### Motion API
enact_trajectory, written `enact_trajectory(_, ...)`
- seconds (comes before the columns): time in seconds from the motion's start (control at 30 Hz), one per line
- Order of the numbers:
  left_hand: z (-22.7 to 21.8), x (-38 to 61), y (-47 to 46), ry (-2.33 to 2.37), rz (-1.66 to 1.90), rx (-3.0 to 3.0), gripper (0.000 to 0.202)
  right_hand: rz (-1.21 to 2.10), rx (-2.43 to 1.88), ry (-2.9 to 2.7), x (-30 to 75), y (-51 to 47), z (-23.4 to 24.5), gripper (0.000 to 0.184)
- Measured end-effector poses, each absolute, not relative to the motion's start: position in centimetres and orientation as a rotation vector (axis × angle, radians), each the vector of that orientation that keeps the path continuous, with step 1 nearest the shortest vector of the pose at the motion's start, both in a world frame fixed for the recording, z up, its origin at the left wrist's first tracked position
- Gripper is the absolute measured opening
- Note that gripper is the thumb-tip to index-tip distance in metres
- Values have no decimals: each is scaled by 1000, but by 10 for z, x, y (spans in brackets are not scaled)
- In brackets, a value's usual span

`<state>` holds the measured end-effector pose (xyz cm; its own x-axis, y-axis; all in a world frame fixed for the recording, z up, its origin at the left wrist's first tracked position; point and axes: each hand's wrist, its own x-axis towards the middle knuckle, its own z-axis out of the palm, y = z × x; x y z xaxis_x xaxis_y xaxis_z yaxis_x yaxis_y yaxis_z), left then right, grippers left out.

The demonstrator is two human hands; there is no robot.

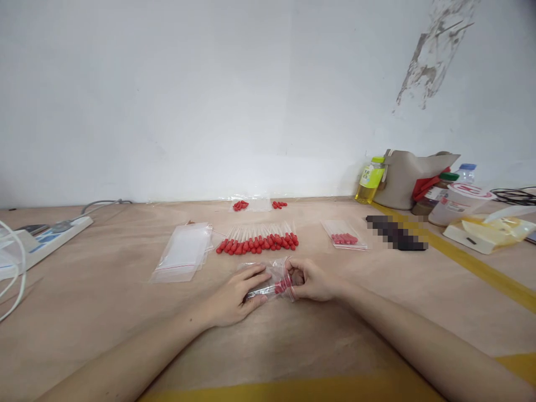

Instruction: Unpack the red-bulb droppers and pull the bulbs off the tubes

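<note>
A small clear zip bag [274, 279] with red-tipped droppers inside lies on the wooden table [125, 324] between my hands. My left hand [237, 296] lies on the bag's left part with its fingers pressed flat along it. My right hand [312, 279] is closed in a pinch on the bag's right end, where the red tips show. Just beyond, a row of several red-tipped droppers [257, 240] lies loose on the table. A stack of empty zip bags [184, 251] sits to the left of that row. A filled bag of droppers [344, 234] rests to the right.
Two more small bags with red pieces [251, 205] lie near the wall. A power strip with cables [50, 237] is at far left. At right stand a yellow bottle [371, 180], a beige bag [408, 176], containers [458, 201] and a dark object [397, 231]. Yellow tape [481, 268] crosses the table.
</note>
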<state>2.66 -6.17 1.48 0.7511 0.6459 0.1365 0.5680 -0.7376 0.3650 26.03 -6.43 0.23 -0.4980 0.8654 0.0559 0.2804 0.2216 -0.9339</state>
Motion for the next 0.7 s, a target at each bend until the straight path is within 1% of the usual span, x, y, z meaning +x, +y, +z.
enact_trajectory(0.2,13,27,-62,994,310,2669,50,1644,-1040,-1583,288,-51,5,39)
enact_trajectory(0.3,15,26,-62,1004,357,2709,51,1681,-1078,-1514,310,-45,9,38)
enact_trajectory(0.43,22,26,-60,1022,438,2765,50,1677,-1096,-1438,341,-37,18,31)
enact_trajectory(0.57,25,33,-56,908,503,2781,44,1514,-1169,-1235,381,-27,27,22)
enact_trajectory(0.63,24,37,-55,751,389,2806,47,1367,-1212,-1138,397,-21,31,21)
enact_trajectory(0.7,23,41,-56,662,221,2807,48,1136,-1246,-1086,403,-14,34,20)
